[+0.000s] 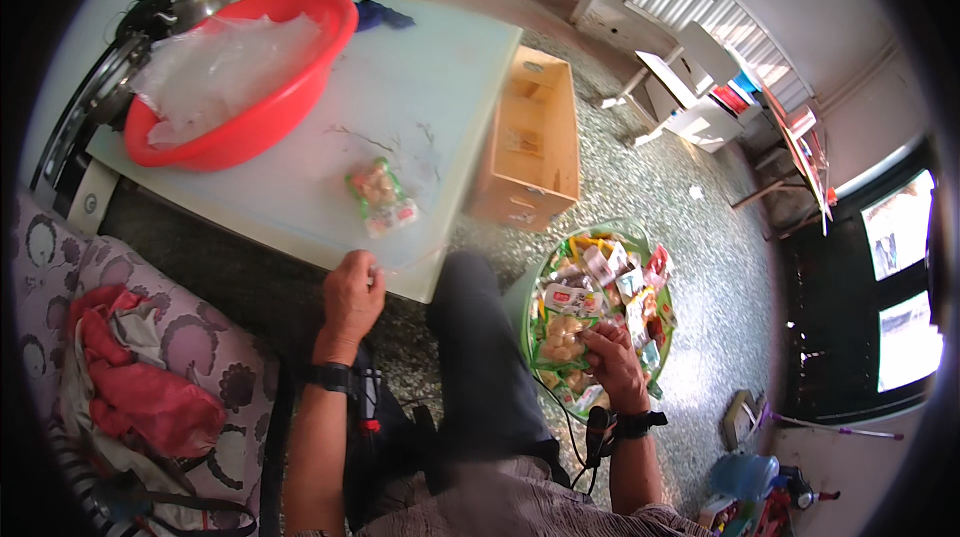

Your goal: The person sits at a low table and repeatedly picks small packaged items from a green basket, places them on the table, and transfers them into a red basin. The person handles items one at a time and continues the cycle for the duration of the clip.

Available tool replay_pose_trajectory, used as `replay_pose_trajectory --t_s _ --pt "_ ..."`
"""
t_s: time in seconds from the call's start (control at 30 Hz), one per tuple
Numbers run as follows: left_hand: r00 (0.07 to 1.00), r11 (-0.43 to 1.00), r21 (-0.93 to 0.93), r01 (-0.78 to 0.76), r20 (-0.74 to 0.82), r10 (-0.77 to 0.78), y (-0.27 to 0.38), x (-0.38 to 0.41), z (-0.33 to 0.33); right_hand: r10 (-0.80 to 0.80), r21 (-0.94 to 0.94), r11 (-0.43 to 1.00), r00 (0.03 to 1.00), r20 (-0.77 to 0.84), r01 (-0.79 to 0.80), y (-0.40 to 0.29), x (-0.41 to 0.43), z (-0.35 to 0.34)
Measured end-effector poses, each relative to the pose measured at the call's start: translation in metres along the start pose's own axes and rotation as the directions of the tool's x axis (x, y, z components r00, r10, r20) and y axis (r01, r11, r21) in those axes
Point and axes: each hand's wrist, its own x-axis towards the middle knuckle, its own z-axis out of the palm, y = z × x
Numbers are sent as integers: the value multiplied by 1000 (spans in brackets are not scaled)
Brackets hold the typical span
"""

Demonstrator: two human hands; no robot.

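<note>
My right hand (616, 363) grips the edge of a clear and green plastic food packet (564, 336) with round tan pieces inside. The packet is over a green round tub (531, 289) filled with several colourful food packets (611, 267). My left hand (355, 301) is at the near edge of the pale table (442, 109), its fingers curled; a small pale bit shows at the fingertips, and I cannot tell what it is. Another green-edged packet (380, 197) lies on the table just beyond my left hand.
A red plastic basin (247, 147) holding clear plastic bags (225, 71) stands on the table, near a dark blue cloth (382, 14). An empty wooden box (531, 201) is on the floor beside the table. To the left is a patterned sofa (180, 334) with a red cloth (142, 387).
</note>
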Motion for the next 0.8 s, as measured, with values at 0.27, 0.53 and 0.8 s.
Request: replay_pose_trajectory --t_s 0.27,0.53,0.8 --pt "995 992 -117 -49 76 58 13 1 -10 -76 64 996 990 121 69 5 42 131" --pt "993 986 -133 -101 49 108 8 -1 -8 -189 249 954 979 72 166 42 62 172" --pt "993 984 -142 -107 28 112 10 0 -6 -241 136 964 968 75 229 41 60 179"
